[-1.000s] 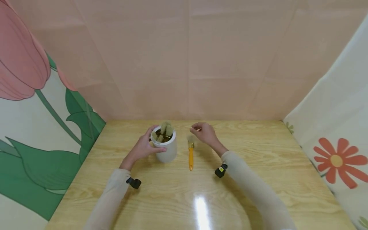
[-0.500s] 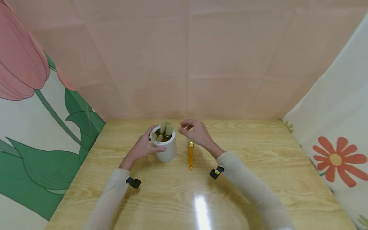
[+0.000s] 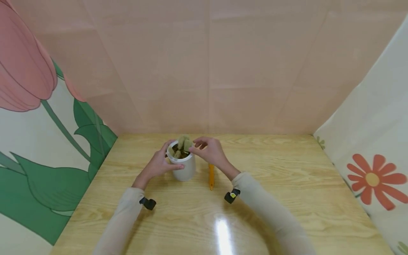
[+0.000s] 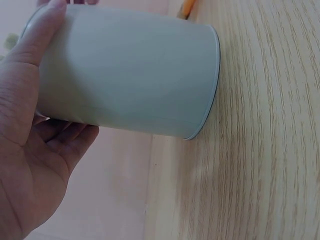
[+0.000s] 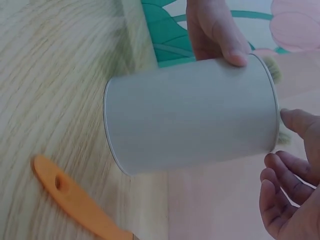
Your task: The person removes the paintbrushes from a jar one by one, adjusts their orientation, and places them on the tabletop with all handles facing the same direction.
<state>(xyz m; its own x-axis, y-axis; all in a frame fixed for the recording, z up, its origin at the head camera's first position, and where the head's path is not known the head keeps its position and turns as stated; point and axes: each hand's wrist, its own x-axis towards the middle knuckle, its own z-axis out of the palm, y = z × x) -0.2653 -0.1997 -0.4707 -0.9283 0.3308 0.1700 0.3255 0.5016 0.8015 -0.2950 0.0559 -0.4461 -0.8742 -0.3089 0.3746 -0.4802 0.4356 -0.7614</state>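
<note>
A white cylindrical pot [image 3: 184, 170] stands upright on the wooden table, holding a pale green, cactus-like plant [image 3: 184, 142] with fuzzy pads above dark brown filling. My left hand [image 3: 157, 163] grips the pot near its top, thumb on the near side and fingers around the far side. At the right of the rim is my right hand [image 3: 210, 151], thumb and loosely bent fingers apart beside the plant. In the right wrist view the thumb tip [image 5: 286, 115] lies right at the rim, and a plant pad shows between thumb and fingers.
A brush with an orange handle [image 3: 211, 177] lies on the table [image 3: 287, 170] just right of the pot. Its bristle end is hidden under the right hand in the head view. A pink backdrop [image 3: 207, 71] rises behind the table, with flowered cloths at both sides.
My right hand has moved left from above the brush to the pot's rim beside the plant, covering the brush's bristle end. The left hand keeps its grip on the pot.
</note>
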